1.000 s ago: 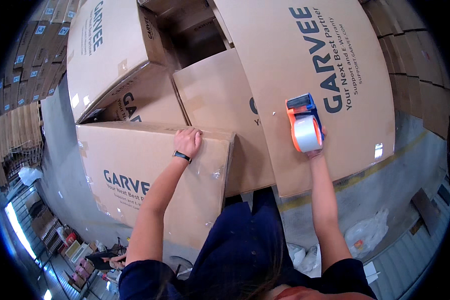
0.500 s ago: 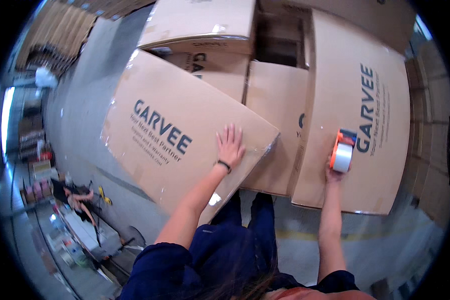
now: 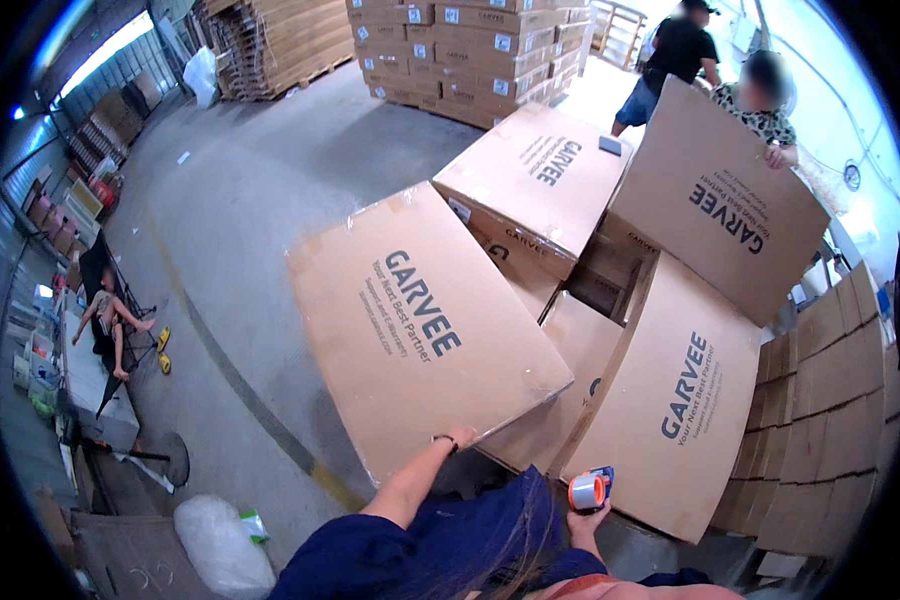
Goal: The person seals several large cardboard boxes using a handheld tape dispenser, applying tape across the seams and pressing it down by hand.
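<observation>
My left hand, with a dark band at its wrist, is at the near edge of a large cardboard box. Its fingers look curled around that edge, partly out of sight. This box lies tilted over other boxes on the left. In my right hand is a tape dispenser, orange and blue with a roll of pale tape. The dispenser is close to my body, by the near edge of a second large box on the right. Between the two lies a lower box, partly covered.
Beyond stands another box with a dark flat object on top. A person at the far right holds an upright box; another person stands behind. Stacked cartons are at the back, flattened cardboard at right.
My view has lifted toward the far side. My left hand has gone from flat on the left box's top to its near edge. My right hand has drawn the tape dispenser back toward my body.
</observation>
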